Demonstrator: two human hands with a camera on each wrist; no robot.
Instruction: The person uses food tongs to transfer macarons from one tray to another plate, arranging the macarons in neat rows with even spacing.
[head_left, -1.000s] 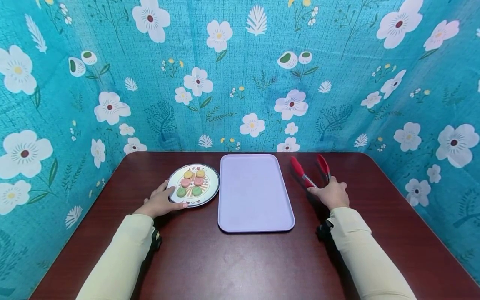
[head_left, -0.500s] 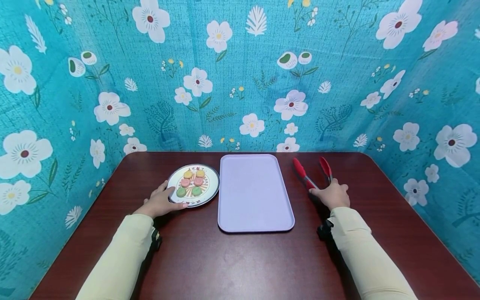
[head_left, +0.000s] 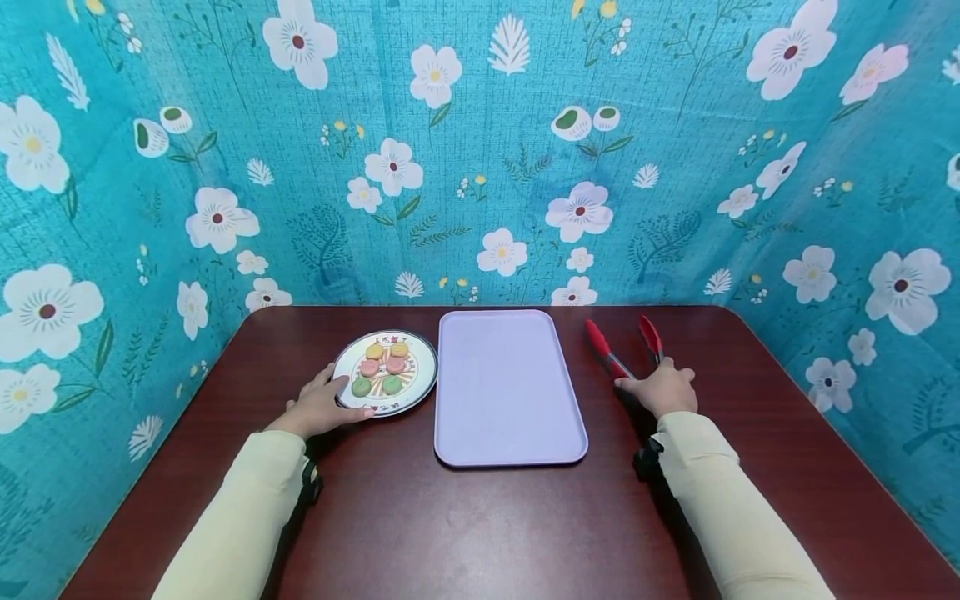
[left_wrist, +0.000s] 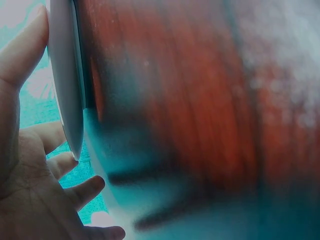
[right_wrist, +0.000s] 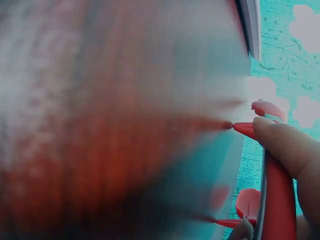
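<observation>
On the left in the head view, my left hand (head_left: 317,407) holds the lower left rim of a round white plate (head_left: 422,367), thumb along the near edge and fingers at the left side. Several macarons (head_left: 395,365) lie on it in yellow, pink and green pairs. The left wrist view shows the plate (left_wrist: 65,75) edge-on between thumb and fingers. At the right, my right hand (head_left: 663,390) grips red-and-metal tongs (head_left: 597,337), whose two red tips are spread and point to the back. A red part of the tongs (right_wrist: 280,200) shows beside my thumb in the right wrist view.
A pale lilac rectangular tray (head_left: 510,392) lies between the two hands, close to the plate's right side. Everything sits on a dark reddish-brown table (head_left: 480,533). A blue flowered cloth (head_left: 465,167) hangs behind and along both sides.
The tongs' red tips have shifted slightly right and drawn a little closer together. My left hand and the plate stay in place; the head view has shifted very slightly.
</observation>
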